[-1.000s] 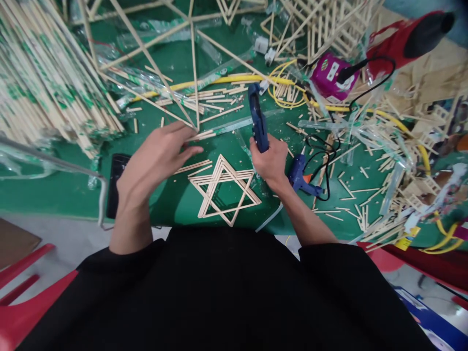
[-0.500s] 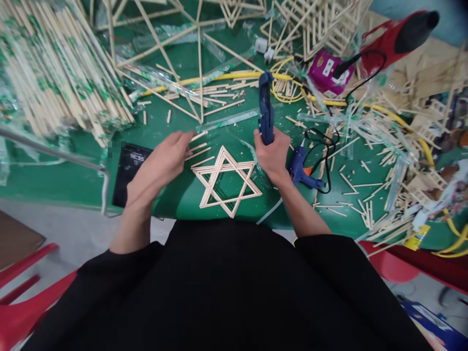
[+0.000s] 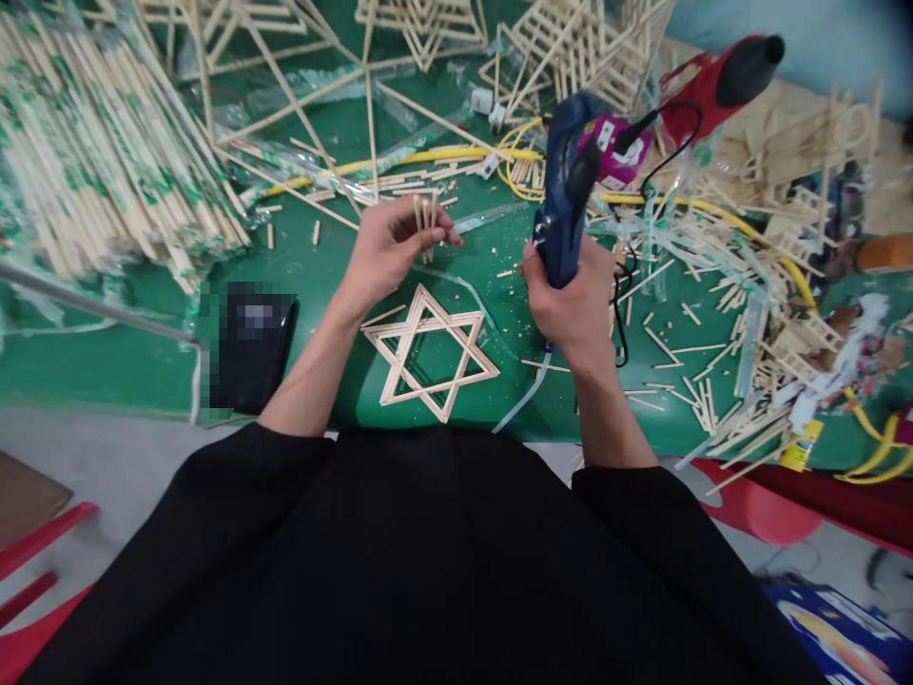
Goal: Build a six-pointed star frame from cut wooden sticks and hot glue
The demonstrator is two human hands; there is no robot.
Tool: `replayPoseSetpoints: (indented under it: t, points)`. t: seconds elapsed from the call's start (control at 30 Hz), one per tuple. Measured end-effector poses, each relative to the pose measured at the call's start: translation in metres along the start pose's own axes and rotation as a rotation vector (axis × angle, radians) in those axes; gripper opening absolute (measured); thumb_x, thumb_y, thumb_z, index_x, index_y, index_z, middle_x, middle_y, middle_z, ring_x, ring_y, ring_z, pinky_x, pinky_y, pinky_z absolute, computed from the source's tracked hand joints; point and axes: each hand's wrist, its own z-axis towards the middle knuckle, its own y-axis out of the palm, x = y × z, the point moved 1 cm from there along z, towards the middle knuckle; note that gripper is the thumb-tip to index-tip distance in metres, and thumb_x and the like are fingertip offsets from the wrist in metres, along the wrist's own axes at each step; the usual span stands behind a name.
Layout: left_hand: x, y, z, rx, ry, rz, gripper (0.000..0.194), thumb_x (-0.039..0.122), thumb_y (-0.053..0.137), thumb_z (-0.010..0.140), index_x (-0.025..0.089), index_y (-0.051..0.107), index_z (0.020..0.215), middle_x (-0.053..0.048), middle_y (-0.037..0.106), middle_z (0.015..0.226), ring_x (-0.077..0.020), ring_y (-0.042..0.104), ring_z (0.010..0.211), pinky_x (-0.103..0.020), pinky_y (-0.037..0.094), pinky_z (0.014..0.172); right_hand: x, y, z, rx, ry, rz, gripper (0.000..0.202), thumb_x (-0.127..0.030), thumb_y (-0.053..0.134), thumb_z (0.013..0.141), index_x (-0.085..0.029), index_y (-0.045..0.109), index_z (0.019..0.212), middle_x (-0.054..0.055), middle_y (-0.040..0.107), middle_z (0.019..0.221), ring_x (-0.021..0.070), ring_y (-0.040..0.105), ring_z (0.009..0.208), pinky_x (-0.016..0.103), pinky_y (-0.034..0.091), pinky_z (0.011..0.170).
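Between the fingers and thumb of my left hand (image 3: 392, 243) are a few short wooden sticks (image 3: 426, 217), held upright above the green table (image 3: 342, 381). My right hand (image 3: 571, 295) is wrapped round a dark blue cutter-like tool (image 3: 563, 190), which points away from me. A blue glue gun was lying there; it is now mostly hidden by my right hand, its clear glue stick (image 3: 524, 395) showing below. In front of my body lies a six-pointed star (image 3: 435, 357) of layered sticks, with a loose stick (image 3: 385, 316) at its upper left.
Wrapped sticks (image 3: 106, 152) are piled at the left beside a dark phone (image 3: 253, 352). Larger stick frames (image 3: 371, 133) stand at the back, near a yellow cable (image 3: 414, 155). At the back right are a red tool (image 3: 703, 95) and a purple box (image 3: 624, 157); stick offcuts (image 3: 703, 400) cover the right.
My left hand has picked up the short sticks from beside the star and moved right. My right hand has moved right and down with the blue tool. The view has shifted slightly.
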Motion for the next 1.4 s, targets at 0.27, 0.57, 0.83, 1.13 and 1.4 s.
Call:
replayPoseSetpoints:
  t: [0.27,0.57,0.83,1.13,1.4]
  points:
    - [-0.013,-0.001,-0.003,-0.018,0.049,0.069,0.041,0.059,0.059,0.093,0.020,0.064,0.099,-0.003,0.063,0.082,-0.0220,0.072,0.085,-0.046,0.057,0.089,-0.016,-0.018,0.012,-0.085,0.013,-0.309,0.026,-0.039,0.058,0.090,-0.026,0.056,0.112,0.014,0.065,0.116,0.0328,0.060,0.110,0.051,0.051,0.091]
    - [-0.012,-0.001,-0.002,0.067,0.074,0.116,0.070,0.084,0.034,0.090,0.025,0.061,0.114,-0.006,0.060,0.098,-0.0188,0.061,0.087,-0.037,0.056,0.081,-0.027,-0.009,0.019,-0.164,0.080,-0.514,0.040,-0.025,0.066,0.079,-0.020,0.057,0.118,0.017,0.062,0.119,0.0351,0.060,0.108,0.054,0.051,0.092]
    - [-0.007,0.004,0.004,0.127,0.025,0.191,0.077,0.089,0.018,0.089,0.023,0.056,0.084,-0.005,0.057,0.087,-0.0207,0.067,0.091,-0.041,0.057,0.082,-0.026,-0.013,0.025,-0.100,-0.028,-0.471,0.033,-0.032,0.067,0.083,-0.022,0.054,0.112,0.017,0.060,0.116,0.0358,0.059,0.110,0.054,0.049,0.093]
    - [-0.004,0.011,0.006,0.000,0.023,0.001,0.059,0.080,0.052,0.086,0.023,0.056,0.095,0.001,0.060,0.073,-0.0179,0.071,0.075,-0.040,0.060,0.080,-0.022,-0.028,0.032,-0.078,-0.114,-0.525,0.038,-0.037,0.069,0.083,-0.020,0.057,0.115,0.014,0.063,0.115,0.0335,0.061,0.108,0.054,0.050,0.095]
    - [0.002,0.007,0.003,-0.077,-0.093,0.018,0.029,0.046,0.066,0.090,0.022,0.056,0.078,0.000,0.068,0.078,-0.0190,0.074,0.083,-0.040,0.063,0.088,-0.024,-0.036,0.036,-0.114,-0.100,-0.535,0.036,-0.032,0.067,0.082,-0.025,0.055,0.116,0.014,0.063,0.114,0.0373,0.061,0.110,0.057,0.049,0.096]
